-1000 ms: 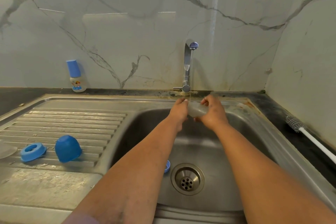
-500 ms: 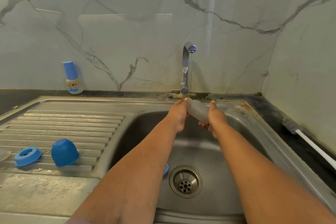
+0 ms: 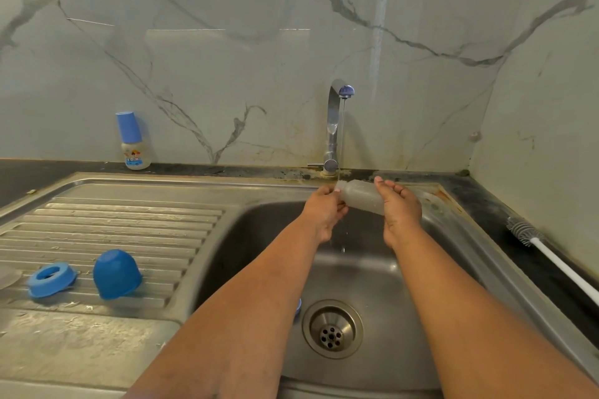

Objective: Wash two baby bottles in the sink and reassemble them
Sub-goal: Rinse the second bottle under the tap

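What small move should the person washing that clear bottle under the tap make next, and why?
Probably tilt the clear bottle so its open mouth sits under the thin stream from the tap. The left hand and right hand hold it almost sideways, so the water strikes near the mouth and drips off into the sink.

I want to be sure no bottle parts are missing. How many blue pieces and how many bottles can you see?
Blue pieces: 4: cap, ring, bottle cap, piece by the drain.
Bottles: 2: one held, one standing.
Total: 6.
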{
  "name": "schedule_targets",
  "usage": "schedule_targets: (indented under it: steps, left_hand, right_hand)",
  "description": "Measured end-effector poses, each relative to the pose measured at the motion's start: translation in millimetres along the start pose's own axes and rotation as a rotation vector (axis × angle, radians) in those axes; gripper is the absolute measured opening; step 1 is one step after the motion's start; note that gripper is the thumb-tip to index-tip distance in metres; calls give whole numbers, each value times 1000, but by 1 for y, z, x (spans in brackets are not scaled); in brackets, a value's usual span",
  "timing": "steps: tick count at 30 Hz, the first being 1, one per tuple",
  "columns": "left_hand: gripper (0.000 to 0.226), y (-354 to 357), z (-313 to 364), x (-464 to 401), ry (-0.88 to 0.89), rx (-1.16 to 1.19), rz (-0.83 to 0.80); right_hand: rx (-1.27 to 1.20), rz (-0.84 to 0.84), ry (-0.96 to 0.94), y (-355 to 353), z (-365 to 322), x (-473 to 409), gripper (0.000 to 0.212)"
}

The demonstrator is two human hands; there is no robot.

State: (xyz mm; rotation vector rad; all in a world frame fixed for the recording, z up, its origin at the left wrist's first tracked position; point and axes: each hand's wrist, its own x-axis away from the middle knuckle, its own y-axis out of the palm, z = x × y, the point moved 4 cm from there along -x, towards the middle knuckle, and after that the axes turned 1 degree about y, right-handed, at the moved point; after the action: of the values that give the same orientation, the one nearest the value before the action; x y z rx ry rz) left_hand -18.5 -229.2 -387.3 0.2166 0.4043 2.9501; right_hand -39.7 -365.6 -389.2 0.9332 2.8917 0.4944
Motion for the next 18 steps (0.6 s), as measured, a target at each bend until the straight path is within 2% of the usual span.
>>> schedule_targets:
  steps: [6, 11, 18]
  left_hand:
    - [12, -2, 5, 5, -7, 73, 4]
    - [15, -9, 11, 8, 14, 134, 28]
    - [24, -10, 14, 13, 27, 156, 31]
  right_hand:
    - [-136, -31, 110, 0, -2, 2, 6]
    - [-158, -87, 91, 5, -3, 3, 12]
    - [-141, -81, 75, 6, -4, 3, 9]
